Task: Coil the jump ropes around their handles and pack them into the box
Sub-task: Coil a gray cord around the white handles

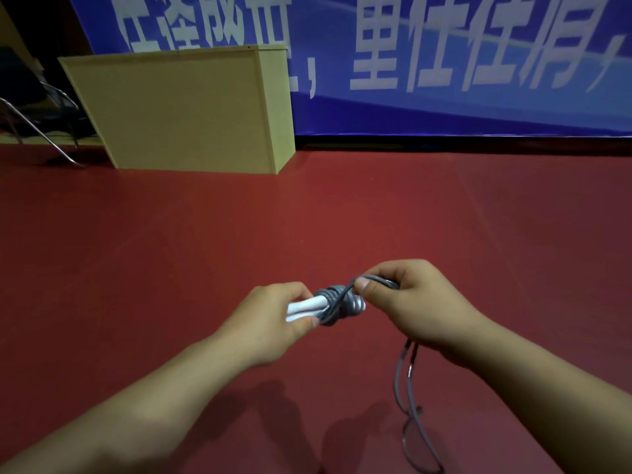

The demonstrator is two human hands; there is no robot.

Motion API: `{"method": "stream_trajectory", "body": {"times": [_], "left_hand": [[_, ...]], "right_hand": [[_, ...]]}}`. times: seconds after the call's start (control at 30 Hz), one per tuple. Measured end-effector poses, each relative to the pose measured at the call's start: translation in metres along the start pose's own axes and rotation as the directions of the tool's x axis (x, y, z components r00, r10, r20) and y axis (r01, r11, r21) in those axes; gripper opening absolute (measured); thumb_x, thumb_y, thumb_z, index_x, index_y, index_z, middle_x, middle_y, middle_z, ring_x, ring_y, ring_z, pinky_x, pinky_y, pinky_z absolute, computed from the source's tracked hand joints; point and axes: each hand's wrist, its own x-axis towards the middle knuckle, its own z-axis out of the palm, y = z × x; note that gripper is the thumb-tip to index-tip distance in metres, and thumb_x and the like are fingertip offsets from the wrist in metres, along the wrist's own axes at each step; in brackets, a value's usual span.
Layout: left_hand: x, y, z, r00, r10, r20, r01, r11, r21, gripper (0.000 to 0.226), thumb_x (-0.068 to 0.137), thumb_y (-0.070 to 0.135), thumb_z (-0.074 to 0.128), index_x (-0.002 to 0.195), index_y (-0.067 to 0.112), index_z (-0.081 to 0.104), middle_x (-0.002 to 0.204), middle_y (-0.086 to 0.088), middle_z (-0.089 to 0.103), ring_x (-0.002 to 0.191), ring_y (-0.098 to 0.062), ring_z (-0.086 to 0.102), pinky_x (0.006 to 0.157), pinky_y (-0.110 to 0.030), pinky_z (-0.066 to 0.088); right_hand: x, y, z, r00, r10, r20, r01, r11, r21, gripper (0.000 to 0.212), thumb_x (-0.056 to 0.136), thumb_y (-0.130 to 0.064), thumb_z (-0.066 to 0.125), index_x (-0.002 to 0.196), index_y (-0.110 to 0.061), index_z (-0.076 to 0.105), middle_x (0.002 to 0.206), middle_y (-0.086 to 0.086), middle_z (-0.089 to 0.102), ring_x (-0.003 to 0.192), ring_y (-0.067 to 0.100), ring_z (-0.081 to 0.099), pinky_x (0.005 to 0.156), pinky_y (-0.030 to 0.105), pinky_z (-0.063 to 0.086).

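My left hand (270, 323) grips the two white handles (304, 307) of a jump rope, held side by side over the red floor. Several turns of grey rope (337, 301) are coiled around the handles' right end. My right hand (410, 299) pinches the grey rope just right of the coil, thumb on top. The loose rest of the rope (407, 398) hangs as a doubled strand below my right wrist and trails toward the bottom edge. No packing box shows near my hands.
A tall beige wooden cabinet (184, 111) stands on the red floor (307, 217) at the back left. A blue banner with white characters (444, 56) covers the back wall. A metal-framed chair (37, 124) sits at the far left.
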Motion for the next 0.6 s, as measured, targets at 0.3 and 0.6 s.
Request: {"method": "stream_trajectory", "body": {"times": [0.3, 0.6], "left_hand": [[-0.006, 0.025, -0.003, 0.936, 0.208, 0.284, -0.206, 0.978, -0.039, 0.013, 0.087, 0.037, 0.068, 0.099, 0.034, 0.063, 0.08, 0.007, 0.065, 0.069, -0.007, 0.055, 0.07, -0.031, 0.047], [-0.013, 0.043, -0.018, 0.849, 0.351, 0.395, 0.012, 0.735, -0.678, 0.008, 0.091, 0.014, 0.065, 0.097, 0.01, 0.063, 0.072, 0.002, 0.062, 0.062, -0.008, 0.05, 0.059, -0.017, 0.041]], "right_hand": [[0.009, 0.019, -0.019, 0.983, 0.068, -0.17, -0.091, 0.988, -0.128, 0.014, 0.078, -0.036, 0.08, 0.076, -0.023, 0.076, 0.069, -0.008, 0.07, 0.062, 0.004, 0.058, 0.061, 0.022, 0.045], [0.009, 0.018, -0.028, 0.986, 0.164, -0.003, -0.161, 0.97, 0.182, 0.02, 0.076, -0.023, 0.08, 0.074, -0.009, 0.065, 0.061, 0.003, 0.057, 0.048, 0.007, 0.046, 0.049, 0.02, 0.039]]}}
